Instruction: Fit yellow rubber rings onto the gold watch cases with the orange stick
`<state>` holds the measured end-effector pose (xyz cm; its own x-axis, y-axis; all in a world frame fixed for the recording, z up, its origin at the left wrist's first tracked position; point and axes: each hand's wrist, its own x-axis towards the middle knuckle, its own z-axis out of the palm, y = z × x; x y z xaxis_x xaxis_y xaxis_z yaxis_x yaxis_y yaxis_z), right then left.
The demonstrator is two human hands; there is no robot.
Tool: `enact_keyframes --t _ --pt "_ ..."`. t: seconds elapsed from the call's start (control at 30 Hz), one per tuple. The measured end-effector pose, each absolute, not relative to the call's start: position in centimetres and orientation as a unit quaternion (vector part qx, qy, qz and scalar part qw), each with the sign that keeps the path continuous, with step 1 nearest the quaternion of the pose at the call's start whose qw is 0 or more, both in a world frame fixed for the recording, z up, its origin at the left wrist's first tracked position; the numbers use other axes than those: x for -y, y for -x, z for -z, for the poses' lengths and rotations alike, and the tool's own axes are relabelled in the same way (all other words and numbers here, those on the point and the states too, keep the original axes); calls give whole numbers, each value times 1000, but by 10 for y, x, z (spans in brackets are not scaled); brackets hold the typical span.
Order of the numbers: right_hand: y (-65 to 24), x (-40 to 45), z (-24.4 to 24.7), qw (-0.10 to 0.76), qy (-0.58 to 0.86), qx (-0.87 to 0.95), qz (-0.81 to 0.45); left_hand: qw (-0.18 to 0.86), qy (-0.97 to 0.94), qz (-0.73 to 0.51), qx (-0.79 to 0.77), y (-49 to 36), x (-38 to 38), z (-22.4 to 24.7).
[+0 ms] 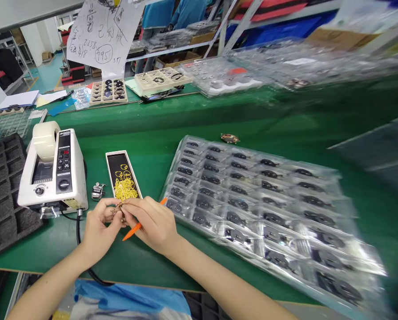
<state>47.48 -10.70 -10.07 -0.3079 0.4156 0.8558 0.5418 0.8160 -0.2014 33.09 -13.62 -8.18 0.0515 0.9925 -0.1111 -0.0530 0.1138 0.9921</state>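
Note:
Between the fingertips of both hands is a small brownish metal part [118, 210], mostly covered by the fingers. My left hand [100, 229] pinches it from the left. My right hand [155, 224] pinches it from the right, and an orange pen-like tool [131, 232] lies across under that palm, its tip pointing down and left. Just beyond the fingers stands a white-rimmed box [111, 172] with a dark lining, holding a heap of thin yellow rings [125, 188]. A small metal hand counter [98, 191] sits left of the box.
A tape dispenser [75, 178] and a black compartment tray [5, 200] stand at left. Clear plastic trays of dark parts [239, 189] cover the right side. A copper-coloured wrapped piece [230, 138] lies behind them. Part boxes [108, 91] line the back ledge.

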Motion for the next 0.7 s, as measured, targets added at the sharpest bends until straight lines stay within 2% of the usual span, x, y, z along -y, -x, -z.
enact_keyframes --t 0.07,0.17,0.33,0.47,0.6,0.7 --pt "-478 106 98 520 303 799 16 577 -445 -476 -492 -329 133 82" --pt "-486 103 92 529 341 765 -134 608 -408 -475 -489 -326 127 80" --pt "-495 99 85 397 302 791 -354 641 -383 -454 -486 -322 124 74" --pt "-496 100 84 368 247 816 -371 652 -402 -438 -471 -321 124 69" --pt "-496 102 85 329 246 849 -333 623 -441 -428 -484 -322 124 68" --pt "-492 104 88 310 263 839 -362 602 -462 -421 -496 -323 124 70"
